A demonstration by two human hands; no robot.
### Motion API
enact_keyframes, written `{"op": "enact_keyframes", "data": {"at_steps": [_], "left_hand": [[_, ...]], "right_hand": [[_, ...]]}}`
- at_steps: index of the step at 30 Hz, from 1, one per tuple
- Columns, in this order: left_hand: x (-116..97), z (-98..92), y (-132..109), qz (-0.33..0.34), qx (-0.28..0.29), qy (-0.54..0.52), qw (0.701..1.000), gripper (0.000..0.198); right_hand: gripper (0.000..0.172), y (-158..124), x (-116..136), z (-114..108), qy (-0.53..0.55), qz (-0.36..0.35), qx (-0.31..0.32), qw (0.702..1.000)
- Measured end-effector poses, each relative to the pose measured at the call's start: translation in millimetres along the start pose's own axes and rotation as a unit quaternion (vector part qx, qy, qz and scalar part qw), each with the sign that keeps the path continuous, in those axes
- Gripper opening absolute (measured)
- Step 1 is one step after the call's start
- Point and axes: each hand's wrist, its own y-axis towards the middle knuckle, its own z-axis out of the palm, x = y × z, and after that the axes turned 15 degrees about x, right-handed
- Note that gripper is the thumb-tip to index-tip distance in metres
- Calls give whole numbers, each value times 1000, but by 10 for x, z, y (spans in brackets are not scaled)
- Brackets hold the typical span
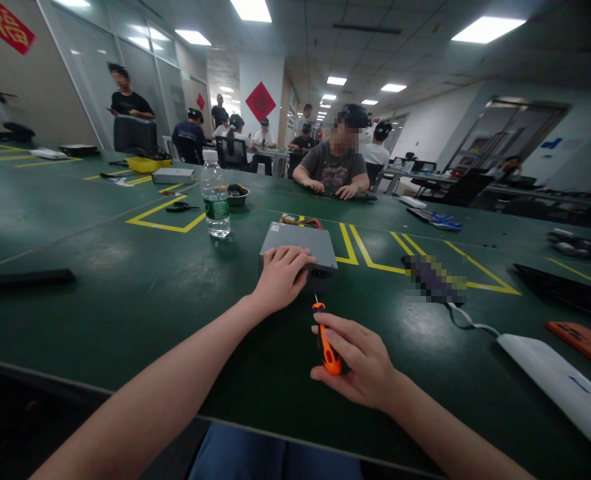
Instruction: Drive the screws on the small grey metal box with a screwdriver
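Note:
A grey metal box [302, 244], like a computer power supply with coloured wires at its far end, lies on the green table [125, 293] in front of me. My left hand [281, 275] rests on its near left corner, fingers curled over the top edge and gripping it. My right hand [356, 360] is closed round an orange-handled screwdriver [325, 343], whose thin tip points up toward the box's near face, a short way from it.
A water bottle [216, 197] stands left of the box. A white device [560, 380] with a cable and an orange object [582, 341] lie at the right. A person [336, 163] sits across the table; others work farther back. Yellow tape lines mark the table.

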Motion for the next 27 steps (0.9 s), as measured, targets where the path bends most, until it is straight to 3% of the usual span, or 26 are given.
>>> {"op": "enact_keyframes", "data": {"at_steps": [4, 7, 11, 15, 21, 27], "left_hand": [[-4, 4, 8, -2, -2, -2, 1000, 26], [-8, -2, 11, -3, 1, 0, 1000, 26], [-11, -11, 10, 0, 1, 0, 1000, 25], [-8, -11, 8, 3, -2, 2, 1000, 25], [-1, -3, 7, 0, -3, 2, 1000, 25], [-8, -12, 4, -3, 4, -1, 1000, 26]], "right_hand": [[44, 16, 15, -8, 2, 2, 35, 999], [38, 55, 42, -42, -43, -8, 69, 997], [34, 61, 39, -43, -62, -15, 36, 997], [43, 23, 15, 1, -1, -3, 13, 1000], [37, 61, 37, -28, -29, -13, 83, 996], [45, 52, 11, 17, -9, -13, 26, 1000]]}}
